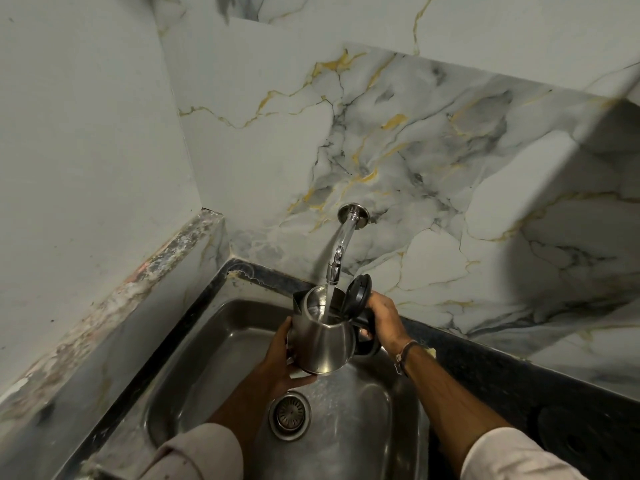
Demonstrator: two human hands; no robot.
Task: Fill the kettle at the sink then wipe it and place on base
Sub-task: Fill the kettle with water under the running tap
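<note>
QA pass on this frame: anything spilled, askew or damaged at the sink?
No spill: water from the chrome wall tap runs straight into the open stainless-steel kettle, held over the steel sink by both hands, black lid flipped up. Only oddity: the marble-patterned ledge at left looks worn and peeling.

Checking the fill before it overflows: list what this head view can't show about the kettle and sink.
- Water level: hidden inside the kettle by its steel wall.
- Kettle's underside: covered by the left hand.
- Handle: mostly wrapped by the right hand.
- Tap control: none in view.
- Kettle base and wiping cloth: outside the frame.
</note>
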